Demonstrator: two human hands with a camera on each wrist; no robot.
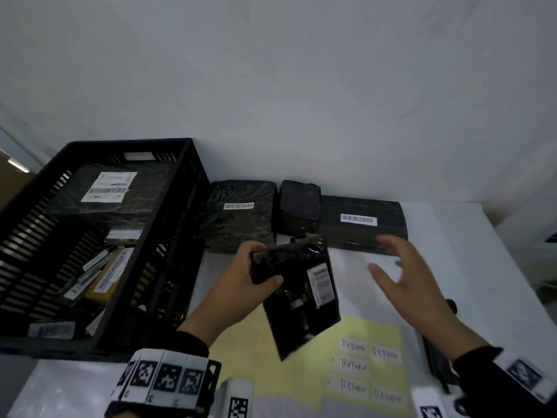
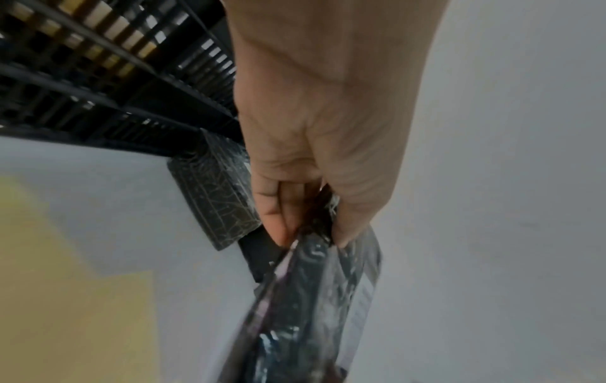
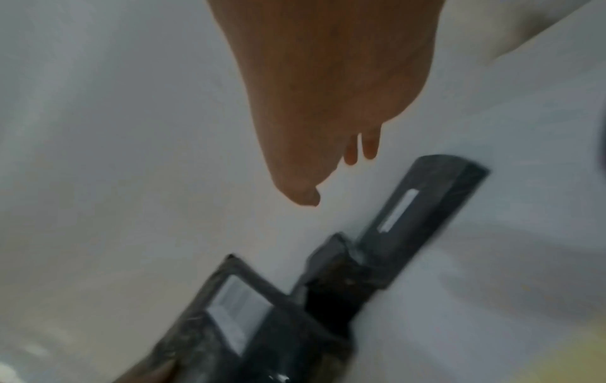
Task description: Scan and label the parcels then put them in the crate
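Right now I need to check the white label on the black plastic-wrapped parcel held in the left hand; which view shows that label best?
The head view: the white label faces the camera on the black plastic-wrapped parcel, though blurred. The left wrist view catches it edge-on. The right wrist view shows it smeared.

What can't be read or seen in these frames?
- Label on the held parcel: head view, text blurred, too small.
- Left hand fingers: head view, the parcel hides them; the left wrist view shows them curled round its top.
- Crate contents: lower parcels dark, partly under the top one.
- Dark object at the right forearm: sleeve covers it, unidentifiable.
- Right wrist view: motion blur; right hand open, empty.
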